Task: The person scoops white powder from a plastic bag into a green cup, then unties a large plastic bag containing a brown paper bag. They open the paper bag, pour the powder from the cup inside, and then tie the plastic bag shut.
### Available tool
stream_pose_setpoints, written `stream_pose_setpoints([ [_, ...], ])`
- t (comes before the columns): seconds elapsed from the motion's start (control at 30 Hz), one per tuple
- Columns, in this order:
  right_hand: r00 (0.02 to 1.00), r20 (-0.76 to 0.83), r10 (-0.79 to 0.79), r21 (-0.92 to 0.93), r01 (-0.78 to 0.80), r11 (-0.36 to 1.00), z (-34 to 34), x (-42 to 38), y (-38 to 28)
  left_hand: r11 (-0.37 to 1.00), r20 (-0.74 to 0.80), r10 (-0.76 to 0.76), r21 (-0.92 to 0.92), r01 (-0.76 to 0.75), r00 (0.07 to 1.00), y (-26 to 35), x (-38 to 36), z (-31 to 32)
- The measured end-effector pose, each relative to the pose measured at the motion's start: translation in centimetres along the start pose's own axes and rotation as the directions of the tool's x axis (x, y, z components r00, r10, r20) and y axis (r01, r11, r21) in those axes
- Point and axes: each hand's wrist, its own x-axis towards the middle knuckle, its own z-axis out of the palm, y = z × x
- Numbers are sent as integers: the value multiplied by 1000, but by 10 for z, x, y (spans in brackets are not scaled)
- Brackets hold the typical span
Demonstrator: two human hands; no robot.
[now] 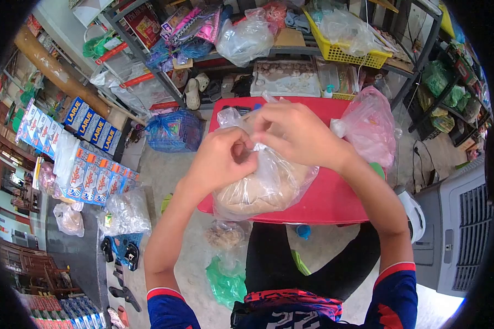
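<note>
Bag (263, 183) of pale brown stuff lies on the red table (335, 200), right under both hands, its bulk toward the person and its gathered neck pointing up and away. Left hand (222, 156) is curled nearly closed, fingertips pinching the clear plastic at the neck. Right hand (296, 131) sits just beyond it, fingers bent and pinched on the same twist of plastic. Pink bag (370, 126) rests to the right, near that wrist

The clear bag (269, 175) is thin, glossy, crinkled plastic over a matt tan filling. The red table (335, 203) looks like smooth, slightly shiny plastic. To the right, the pink bag (370, 129) is translucent film; the far yellow basket (348, 55) is rigid latticed plastic.
</note>
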Motion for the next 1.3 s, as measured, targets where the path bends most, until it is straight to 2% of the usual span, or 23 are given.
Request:
stream_pose_setpoints([
  [0.07,1000,28,-13,-34,14,999,0,-14,13,999,30,-26,-26,27,999,0,0,-1],
  [0.17,992,4,-123,-33,123,992,5,-28,24,1000,68,-12,-25,14,998,1,0,-4],
  [0.27,991,24,-130,-92,132,987,8,-29,27,996,104,-37,-72,45,994,5,-2,-8],
  [0.4,986,-122,-117,49,124,991,20,-31,30,975,145,-102,-184,128,984,5,-3,-13],
  [0.5,972,-222,-74,150,109,983,30,-33,29,997,19,41,-62,-39,999,5,-4,-5],
  [0.6,952,-295,-83,174,139,975,34,-31,28,997,-175,68,-24,-73,982,11,-4,10],
  [0.7,940,-332,-76,169,138,976,35,-34,30,998,-176,-52,-43,45,983,19,-2,8],
  [0.8,927,-364,-94,126,149,981,38,-33,31,917,-59,-298,-295,269,953,10,-2,9],
  [0.9,920,-386,-65,88,107,990,40,-33,28,864,-11,-339,-400,307,941,3,-1,6],
  [0.97,911,-411,-27,83,67,994,44,-32,25,839,-8,-340,-455,300,940,-2,0,7],
  [1.07,793,-593,-136,-119,81,990,55,-29,18,797,-60,-312,-559,227,948,-2,-2,11],
  [1.1,782,-591,-199,-197,99,975,52,-31,14,782,-89,-296,-594,188,951,-1,-2,12],
  [1.17,760,-568,-316,-340,133,931,49,-33,5,825,-121,-230,-550,128,966,-2,-7,12],
  [1.27,822,-528,-212,-145,159,977,55,-34,18,874,-162,-141,-484,46,977,-4,-11,14],
  [1.3,816,-536,-216,-140,166,976,57,-33,20,886,-175,-107,-463,14,979,-5,-10,14],
])
